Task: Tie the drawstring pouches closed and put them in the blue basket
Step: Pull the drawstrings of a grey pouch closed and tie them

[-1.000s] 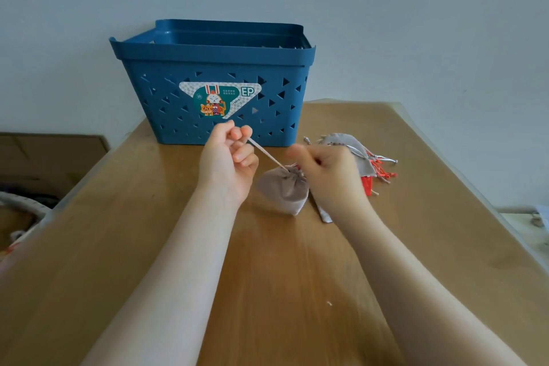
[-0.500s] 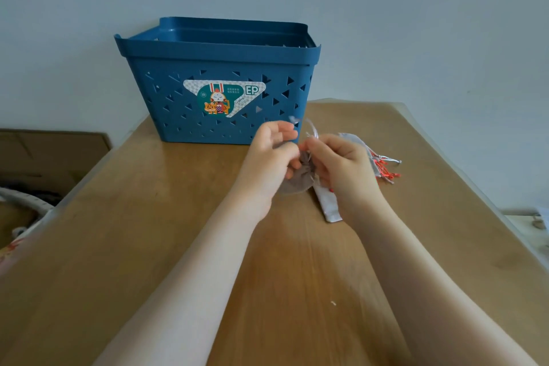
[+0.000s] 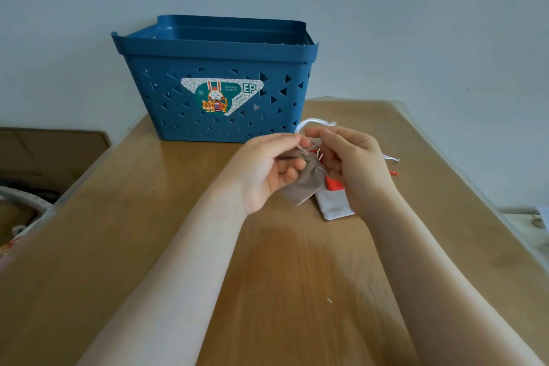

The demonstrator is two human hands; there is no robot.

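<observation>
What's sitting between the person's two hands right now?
In the head view, the gathered neck of the grey pouch and its white drawstring lie between the left hand and right hand, both pinching the cord.

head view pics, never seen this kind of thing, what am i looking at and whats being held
No machine here: a person wears a camera on the head, looking down at their own two bare hands. The left hand and right hand both pinch the white cord of a grey pouch, which they hold above a wooden table. More pouches lie under the right hand. A blue basket stands behind, by the wall.
</observation>
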